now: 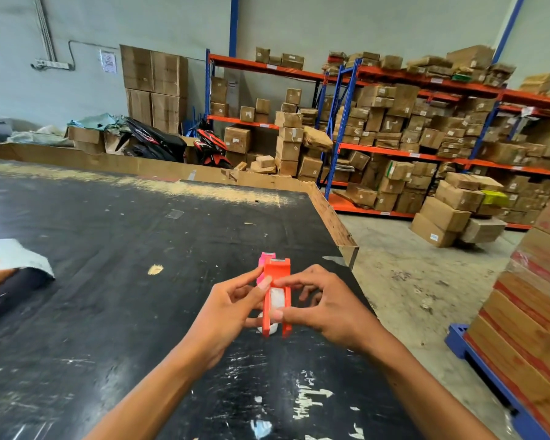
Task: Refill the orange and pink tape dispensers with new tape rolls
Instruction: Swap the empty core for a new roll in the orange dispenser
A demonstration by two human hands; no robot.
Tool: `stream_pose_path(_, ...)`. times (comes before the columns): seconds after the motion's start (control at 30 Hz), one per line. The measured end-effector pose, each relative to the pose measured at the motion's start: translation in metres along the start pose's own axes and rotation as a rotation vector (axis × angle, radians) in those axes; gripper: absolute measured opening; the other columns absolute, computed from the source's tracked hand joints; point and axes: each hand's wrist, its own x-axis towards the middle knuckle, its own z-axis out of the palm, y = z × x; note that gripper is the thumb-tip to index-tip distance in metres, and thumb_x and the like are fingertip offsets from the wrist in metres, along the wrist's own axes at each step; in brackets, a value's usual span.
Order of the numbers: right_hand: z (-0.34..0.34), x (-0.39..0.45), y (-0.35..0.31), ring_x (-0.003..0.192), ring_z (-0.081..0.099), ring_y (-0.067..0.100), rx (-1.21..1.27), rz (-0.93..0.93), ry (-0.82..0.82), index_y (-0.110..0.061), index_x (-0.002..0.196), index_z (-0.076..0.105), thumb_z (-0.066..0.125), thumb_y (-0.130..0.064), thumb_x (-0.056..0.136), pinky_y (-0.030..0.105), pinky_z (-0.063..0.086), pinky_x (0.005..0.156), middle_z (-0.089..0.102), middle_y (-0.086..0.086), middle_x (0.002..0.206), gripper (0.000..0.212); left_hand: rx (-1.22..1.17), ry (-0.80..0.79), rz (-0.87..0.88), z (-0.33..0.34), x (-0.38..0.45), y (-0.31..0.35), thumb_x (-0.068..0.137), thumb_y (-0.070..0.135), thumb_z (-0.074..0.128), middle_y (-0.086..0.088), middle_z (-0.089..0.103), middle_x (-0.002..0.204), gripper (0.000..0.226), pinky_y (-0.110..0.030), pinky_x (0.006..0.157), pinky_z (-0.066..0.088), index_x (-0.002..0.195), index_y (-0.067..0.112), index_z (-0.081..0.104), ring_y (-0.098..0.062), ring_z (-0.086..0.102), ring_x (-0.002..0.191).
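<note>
The orange dispenser looks like light, stiff plastic, a clear tape roll sitting between its side walls. I've got it pinched: left hand at 9 o'clock, right hand at 3. I'd grip the walls. The pink dispenser sits just behind, above the black worktop.
</note>
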Motion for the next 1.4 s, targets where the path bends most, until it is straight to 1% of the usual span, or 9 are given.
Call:
stream_pose_path(0.23,0.003,-0.002,-0.006,0.07,0.048,0.002,0.084,-0.06,0.036,-0.017,0.082,0.075,0.078,-0.02,0.074,0.015,0.038,0.063,0.055,-0.005,0.089,0.009,0.017,-0.011,-0.002,-0.005,-0.006,0.003,0.09,0.021,0.057,-0.011,0.078,0.091,0.029,-0.026,0.059,0.059,0.117,0.029,0.063,-0.022,0.076,0.078)
stream_pose_path(0.4,0.004,0.005,-0.008,0.071,0.052,0.0,0.034,-0.13,0.007,-0.012,0.078,0.071,0.074,-0.018,0.079,0.015,0.043,0.064,0.06,0.0,0.092,0.007,0.061,-0.031,-0.012,-0.008,-0.005,0.002,0.09,0.023,0.056,-0.019,0.075,0.099,0.034,-0.029,0.061,0.06,0.123,0.025,0.062,-0.02,0.075,0.08)
stream_pose_path(0.57,-0.01,0.025,-0.011,0.091,0.059,0.005,0.041,-0.207,0.133,-0.005,0.079,0.069,0.069,-0.015,0.083,0.011,0.048,0.074,0.062,-0.002,0.102,0.01,0.069,-0.099,-0.001,-0.009,0.001,0.003,0.091,0.022,0.054,-0.021,0.072,0.109,0.033,-0.028,0.061,0.059,0.123,0.027,0.062,-0.032,0.071,0.096)
stream_pose_path(0.7,-0.02,0.041,-0.009,0.091,0.065,0.014,0.059,-0.122,0.089,-0.002,0.087,0.068,0.064,-0.014,0.087,0.014,0.05,0.076,0.069,0.008,0.104,0.013,0.106,-0.132,0.023,-0.009,0.006,0.003,0.092,0.018,0.053,-0.015,0.072,0.114,0.037,-0.023,0.063,0.057,0.128,0.023,0.058,-0.023,0.071,0.097)
stream_pose_path(0.9,-0.027,0.06,0.001,0.095,0.067,0.032,0.148,0.04,-0.016,0.002,0.094,0.066,0.062,-0.017,0.089,0.046,0.057,0.088,0.069,0.022,0.099,0.019,0.113,-0.148,0.005,-0.004,0.016,0.003,0.09,0.026,0.055,0.002,0.076,0.102,0.038,-0.021,0.061,0.056,0.127,0.028,0.058,-0.007,0.071,0.085)
stream_pose_path(1.07,-0.033,0.076,0.013,0.086,0.069,0.025,0.164,0.08,-0.037,-0.011,0.082,0.066,0.063,-0.018,0.088,0.041,0.059,0.084,0.07,0.02,0.093,0.01,0.154,-0.174,0.006,-0.001,0.033,0.003,0.082,0.017,0.069,-0.002,0.071,0.087,0.044,-0.019,0.063,0.055,0.122,0.034,0.06,-0.012,0.064,0.078)
stream_pose_path(1.2,-0.041,0.089,0.024,0.078,0.065,0.017,0.103,0.11,-0.074,-0.002,0.088,0.068,0.059,-0.019,0.091,0.022,0.056,0.069,0.07,0.018,0.088,0.019,0.151,-0.194,-0.003,0.002,0.051,0.002,0.068,0.026,0.074,0.004,0.073,0.083,0.049,-0.025,0.07,0.054,0.114,0.037,0.062,-0.015,0.062,0.08)
stream_pose_path(1.33,-0.048,0.106,0.042,0.09,0.069,0.033,0.097,0.143,-0.103,0.005,0.087,0.068,0.061,-0.015,0.089,0.041,0.057,0.085,0.072,0.026,0.096,0.021,0.164,-0.191,0.012,0.007,0.071,-0.005,0.071,0.025,0.077,-0.014,0.073,0.099,0.045,-0.042,0.083,0.055,0.113,0.037,0.065,-0.019,0.062,0.085)
stream_pose_path(1.4,-0.052,0.115,0.053,0.087,0.071,0.03,0.152,0.176,-0.113,0.005,0.085,0.069,0.062,-0.012,0.088,0.034,0.061,0.078,0.071,0.027,0.1,0.018,0.156,-0.175,-0.006,0.013,0.081,-0.009,0.078,0.017,0.074,-0.021,0.069,0.106,0.04,-0.039,0.079,0.058,0.11,0.039,0.066,-0.02,0.062,0.086)
